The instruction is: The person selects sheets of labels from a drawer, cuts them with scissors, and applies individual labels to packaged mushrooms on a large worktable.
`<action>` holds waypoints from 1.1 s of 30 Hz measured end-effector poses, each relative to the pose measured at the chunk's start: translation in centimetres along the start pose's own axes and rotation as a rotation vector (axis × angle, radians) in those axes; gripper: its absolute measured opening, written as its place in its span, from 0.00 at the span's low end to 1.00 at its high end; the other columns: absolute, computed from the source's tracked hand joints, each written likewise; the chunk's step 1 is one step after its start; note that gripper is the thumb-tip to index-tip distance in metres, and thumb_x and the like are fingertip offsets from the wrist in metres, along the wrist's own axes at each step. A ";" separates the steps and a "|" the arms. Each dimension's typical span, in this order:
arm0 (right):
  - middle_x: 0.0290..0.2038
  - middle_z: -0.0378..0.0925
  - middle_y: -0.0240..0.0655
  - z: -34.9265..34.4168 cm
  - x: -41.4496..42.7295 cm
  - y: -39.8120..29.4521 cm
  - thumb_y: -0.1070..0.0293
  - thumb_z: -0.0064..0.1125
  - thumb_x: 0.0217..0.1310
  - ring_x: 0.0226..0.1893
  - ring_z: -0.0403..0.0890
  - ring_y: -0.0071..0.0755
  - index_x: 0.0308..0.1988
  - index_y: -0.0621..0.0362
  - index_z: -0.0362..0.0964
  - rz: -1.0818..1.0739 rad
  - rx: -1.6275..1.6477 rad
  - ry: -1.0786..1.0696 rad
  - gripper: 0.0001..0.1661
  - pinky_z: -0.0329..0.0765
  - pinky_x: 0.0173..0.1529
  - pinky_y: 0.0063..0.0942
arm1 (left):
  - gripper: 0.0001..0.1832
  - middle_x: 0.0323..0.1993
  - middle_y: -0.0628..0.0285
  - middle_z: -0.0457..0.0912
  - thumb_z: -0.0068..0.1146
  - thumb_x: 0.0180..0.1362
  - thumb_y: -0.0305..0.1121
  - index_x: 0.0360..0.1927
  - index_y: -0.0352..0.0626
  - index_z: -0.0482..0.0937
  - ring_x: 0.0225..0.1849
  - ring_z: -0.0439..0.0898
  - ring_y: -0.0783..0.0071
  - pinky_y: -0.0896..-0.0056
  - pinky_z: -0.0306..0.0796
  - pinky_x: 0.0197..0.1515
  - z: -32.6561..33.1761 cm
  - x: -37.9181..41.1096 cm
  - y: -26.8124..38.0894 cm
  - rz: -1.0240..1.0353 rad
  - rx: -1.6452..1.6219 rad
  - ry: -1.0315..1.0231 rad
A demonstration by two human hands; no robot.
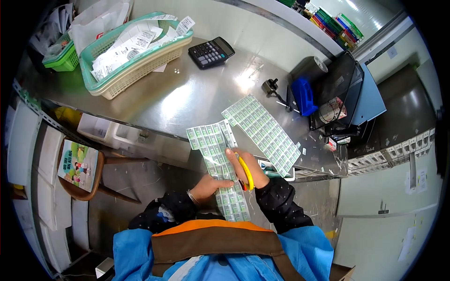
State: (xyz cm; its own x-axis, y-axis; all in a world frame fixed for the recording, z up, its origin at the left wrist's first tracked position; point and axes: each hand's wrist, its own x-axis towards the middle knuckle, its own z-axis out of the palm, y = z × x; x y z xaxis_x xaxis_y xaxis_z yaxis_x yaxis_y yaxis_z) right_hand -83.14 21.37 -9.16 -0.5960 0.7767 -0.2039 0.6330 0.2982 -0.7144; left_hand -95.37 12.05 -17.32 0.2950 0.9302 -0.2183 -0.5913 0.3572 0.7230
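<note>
My left hand (pixel 207 188) grips the lower part of a sheet of small green-and-white printed labels (pixel 208 142), its thumb on top of the sheet. In my right hand (pixel 250 168) are scissors (pixel 247 172) with yellow handles, their blades lying along the sheet near its right edge. A narrow strip at that edge is partly parted from the rest. Beyond my right hand, a second label sheet (pixel 263 131) lies on the stainless steel table (pixel 154 105) and overhangs its front edge. A few single labels (pixel 304 151) lie beside its right corner.
A plastic basket (pixel 140 73) holding printed paper slips stands at the back left, near a black calculator (pixel 211 52). Scissors-like black tools, a blue plastic holder (pixel 303 96) and a black file rack (pixel 337 87) stand at right. A wooden stool (pixel 75 188) bearing a picture book is left.
</note>
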 end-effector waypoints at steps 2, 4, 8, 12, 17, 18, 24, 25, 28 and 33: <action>0.25 0.73 0.56 -0.2 0.0 -0.2 0.40 0.31 0.66 0.30 0.75 0.60 0.30 0.67 0.71 0.014 -0.021 -0.011 0.39 0.70 0.36 0.41 | 0.21 0.43 0.60 0.78 0.57 0.50 0.23 0.50 0.38 0.70 0.46 0.76 0.67 0.66 0.67 0.52 0.3 -0.2 0.1 0.035 0.007 0.005; 0.25 0.73 0.56 -0.6 0.0 -0.9 0.40 0.31 0.66 0.31 0.75 0.61 0.30 0.67 0.71 0.051 -0.020 -0.043 0.39 0.70 0.36 0.42 | 0.21 0.44 0.60 0.78 0.57 0.50 0.23 0.50 0.38 0.70 0.46 0.76 0.67 0.65 0.67 0.52 0.5 -0.5 0.2 0.040 -0.004 0.003; 0.20 0.73 0.52 -0.2 0.4 -0.4 0.40 0.31 0.66 0.26 0.77 0.57 0.27 0.68 0.72 0.032 0.004 -0.038 0.40 0.71 0.32 0.40 | 0.21 0.43 0.60 0.78 0.56 0.50 0.23 0.50 0.38 0.71 0.46 0.76 0.67 0.65 0.67 0.51 0.6 -0.4 0.5 -0.036 -0.095 -0.011; 0.11 0.67 0.34 -0.8 0.8 -1.1 0.41 0.33 0.66 0.10 0.71 0.26 0.20 0.64 0.66 0.047 0.119 -0.108 0.38 0.68 0.18 0.23 | 0.19 0.40 0.60 0.78 0.54 0.49 0.22 0.47 0.39 0.72 0.44 0.77 0.66 0.65 0.68 0.52 0.3 0.6 0.4 -0.133 -0.212 -0.028; 0.08 0.65 0.32 -1.2 1.0 -2.4 0.38 0.33 0.65 0.09 0.71 0.28 0.17 0.62 0.66 0.047 0.068 -0.149 0.40 0.69 0.19 0.22 | 0.18 0.40 0.59 0.77 0.52 0.47 0.21 0.45 0.40 0.72 0.43 0.77 0.66 0.65 0.69 0.51 -0.1 1.0 0.1 -0.101 -0.218 -0.028; 0.08 0.65 0.33 -1.2 1.0 -2.4 0.39 0.33 0.66 0.09 0.71 0.28 0.16 0.62 0.66 0.040 0.064 -0.145 0.40 0.69 0.19 0.22 | 0.17 0.41 0.59 0.76 0.52 0.48 0.21 0.44 0.40 0.72 0.43 0.78 0.65 0.64 0.70 0.50 0.1 0.9 0.2 -0.096 -0.217 -0.010; 0.07 0.64 0.36 -0.9 1.0 -2.4 0.40 0.34 0.66 0.10 0.72 0.35 0.17 0.65 0.69 0.091 0.078 -0.114 0.41 0.68 0.20 0.27 | 0.19 0.43 0.59 0.76 0.52 0.48 0.22 0.46 0.40 0.71 0.46 0.76 0.65 0.64 0.68 0.52 0.2 0.9 0.1 -0.129 -0.211 0.000; 0.07 0.64 0.36 -1.0 1.0 -2.4 0.40 0.35 0.65 0.10 0.72 0.34 0.17 0.66 0.70 0.089 0.091 -0.124 0.41 0.68 0.20 0.26 | 0.19 0.43 0.59 0.75 0.52 0.48 0.22 0.47 0.40 0.71 0.46 0.76 0.65 0.63 0.67 0.53 0.2 0.7 0.1 -0.131 -0.209 -0.001; 0.08 0.65 0.36 -1.5 1.2 -3.0 0.39 0.36 0.64 0.11 0.73 0.32 0.20 0.67 0.72 0.089 0.132 -0.153 0.41 0.69 0.19 0.25 | 0.21 0.44 0.59 0.75 0.53 0.48 0.24 0.49 0.40 0.70 0.48 0.74 0.65 0.63 0.65 0.54 0.4 0.5 0.0 -0.114 -0.195 0.006; 0.12 0.69 0.35 -2.3 2.0 -4.0 0.38 0.38 0.63 0.13 0.72 0.27 0.24 0.69 0.75 0.091 0.231 -0.193 0.41 0.69 0.19 0.24 | 0.24 0.48 0.58 0.73 0.54 0.49 0.26 0.53 0.38 0.68 0.50 0.73 0.66 0.65 0.65 0.55 0.4 -0.3 0.3 -0.089 -0.213 0.015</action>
State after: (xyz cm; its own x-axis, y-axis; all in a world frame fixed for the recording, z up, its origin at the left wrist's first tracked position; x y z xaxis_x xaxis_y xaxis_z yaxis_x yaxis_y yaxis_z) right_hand -85.76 23.04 -5.12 -0.6389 0.6681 -0.3813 0.5721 0.0813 -0.8162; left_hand -95.32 11.81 -16.74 0.3428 0.8948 -0.2860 -0.7091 0.4462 0.5461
